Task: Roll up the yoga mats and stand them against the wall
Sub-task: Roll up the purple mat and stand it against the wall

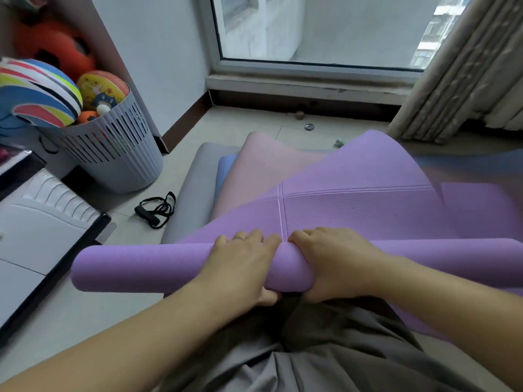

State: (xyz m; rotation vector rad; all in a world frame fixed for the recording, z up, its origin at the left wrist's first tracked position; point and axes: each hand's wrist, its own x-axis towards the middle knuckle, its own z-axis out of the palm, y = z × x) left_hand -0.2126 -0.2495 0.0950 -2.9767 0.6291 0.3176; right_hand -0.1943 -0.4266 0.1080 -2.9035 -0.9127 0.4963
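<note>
A purple yoga mat [362, 199] lies across the floor in front of me, its near end wound into a thick roll [141, 267]. My left hand [243, 264] and my right hand [336, 264] sit side by side on the middle of that roll, fingers over the top and thumbs under it, gripping it. The unrolled part stretches away towards the window and lifts at its far edge. Under it lie a pink mat [260, 168], a blue mat [226, 171] and a grey mat [192, 188], all flat and partly covered.
A grey slatted basket [119, 154] full of balls stands at the left by the wall. A black strap [158, 209] lies on the tiles beside the mats. A white appliance [36, 236] is at the far left. A curtain [458, 80] hangs at the right, by the window [325, 29].
</note>
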